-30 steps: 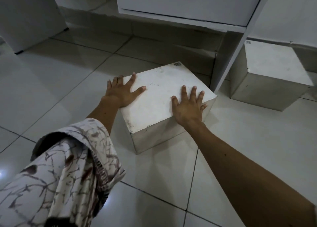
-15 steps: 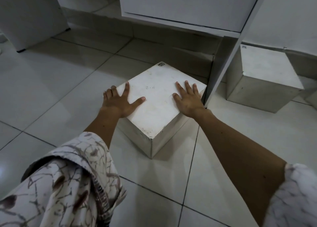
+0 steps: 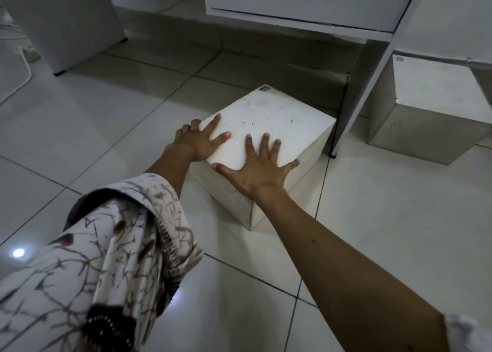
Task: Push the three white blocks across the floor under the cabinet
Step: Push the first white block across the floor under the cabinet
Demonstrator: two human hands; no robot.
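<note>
Glossy pale floor (image 3: 80,128) of large square tiles with thin dark grout lines, reflecting a small bright light spot at lower left.

Cabinet (image 3: 300,3): white, smooth flat panels, raised off the floor; a slim white upright panel (image 3: 364,93) descends at its right end to a small dark foot. Dim open space beneath, with a grey tiled skirting at the back.

Block (image 3: 274,122): white, box-shaped, matte and slightly smudged on top, sharp edges, one corner turned toward the camera. Small dark sticker at the far top corner; faint handwritten marks near the top's centre. It stands on the floor at the front of the space under the cabinet, its right side close beside the upright panel; contact cannot be judged.

Second block (image 3: 436,90): same white cube form, duller grey on its shaded sides, on the floor right of the upright panel, well apart from the first.

Left hand (image 3: 198,141): flat on the block's near-left top edge, fingers spread, thumb and forefinger on top, the others curling over the edge. Loose sleeve (image 3: 106,258), cream fabric with brown branching print.

Right hand (image 3: 255,168): palm down over the block's near top edge, fingers splayed wide, forearm bare.

White appliance (image 3: 64,21) at upper left, smooth sides; white cable (image 3: 25,58) beside it on the floor.
</note>
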